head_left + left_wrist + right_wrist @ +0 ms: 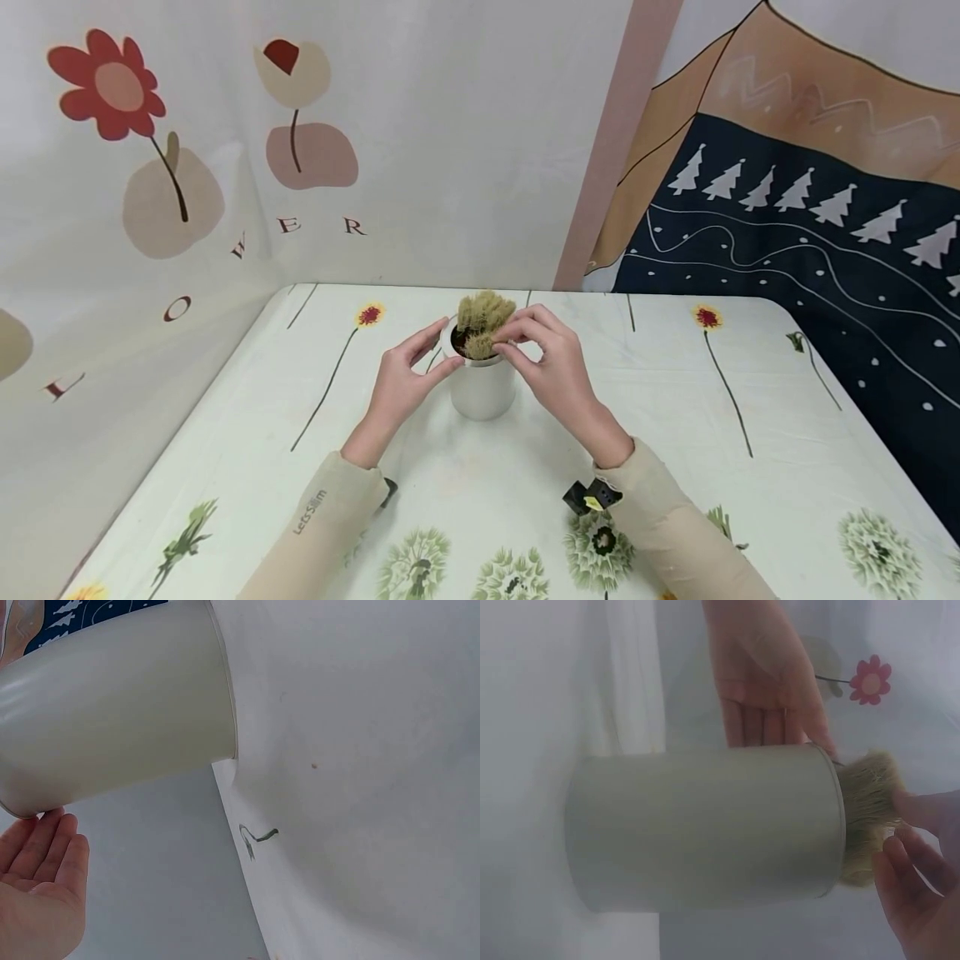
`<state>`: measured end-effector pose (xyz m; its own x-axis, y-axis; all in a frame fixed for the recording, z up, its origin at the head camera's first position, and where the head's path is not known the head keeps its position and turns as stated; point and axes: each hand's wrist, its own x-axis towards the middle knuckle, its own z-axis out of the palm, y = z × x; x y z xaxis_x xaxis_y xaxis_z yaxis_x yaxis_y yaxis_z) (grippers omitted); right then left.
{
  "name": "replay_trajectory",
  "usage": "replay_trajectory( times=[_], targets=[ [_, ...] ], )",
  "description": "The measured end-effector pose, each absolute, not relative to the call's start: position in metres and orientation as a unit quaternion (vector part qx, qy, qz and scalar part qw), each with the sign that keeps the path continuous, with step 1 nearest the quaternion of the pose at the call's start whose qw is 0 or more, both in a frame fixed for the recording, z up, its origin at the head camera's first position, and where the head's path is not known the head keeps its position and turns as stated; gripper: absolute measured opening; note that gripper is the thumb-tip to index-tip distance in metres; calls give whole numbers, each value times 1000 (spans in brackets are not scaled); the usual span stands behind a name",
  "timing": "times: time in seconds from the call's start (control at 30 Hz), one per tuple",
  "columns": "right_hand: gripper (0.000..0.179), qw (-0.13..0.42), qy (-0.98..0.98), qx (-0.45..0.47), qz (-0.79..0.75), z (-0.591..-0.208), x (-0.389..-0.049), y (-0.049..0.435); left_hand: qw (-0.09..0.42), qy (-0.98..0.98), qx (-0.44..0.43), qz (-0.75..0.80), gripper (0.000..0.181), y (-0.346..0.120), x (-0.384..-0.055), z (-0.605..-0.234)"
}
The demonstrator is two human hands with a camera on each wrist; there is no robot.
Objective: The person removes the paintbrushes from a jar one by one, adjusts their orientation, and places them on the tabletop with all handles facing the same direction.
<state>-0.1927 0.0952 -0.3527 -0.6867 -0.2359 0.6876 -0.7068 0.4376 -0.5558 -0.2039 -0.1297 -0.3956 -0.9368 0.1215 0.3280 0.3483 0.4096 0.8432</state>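
Note:
A white cylindrical pot [482, 393] stands upright on the table, with a bushy yellow-green plant tuft [485, 312] rising out of its dark opening. The tuft looks like fine, dense bristles in the right wrist view. My left hand [405, 373] holds the pot at its left side, thumb at the front of the rim and fingers farther back. My right hand [551, 364] pinches the front right part of the tuft just over the rim between thumb and fingertips. In the left wrist view, the left fingers [52, 851] lie against the pot's rim.
A white cloth [465, 492] with printed flowers covers the table. Behind it hang a pale curtain [450, 142] with flower prints and a dark cloth [750, 225] with tree prints. Black wrist devices [592, 497] sit at the sleeves.

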Motion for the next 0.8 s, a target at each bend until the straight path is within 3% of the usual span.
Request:
replay_trajectory(
  times=[0.4,0.8],
  targets=[
    [9,250,-784,288,490,-328,-193,98,102,-833,-137,-526,60,-129,-203,-394],
    [8,279,-748,287,529,-303,-197,105,97,-836,-133,-524,62,-128,-203,-393]
  ],
)
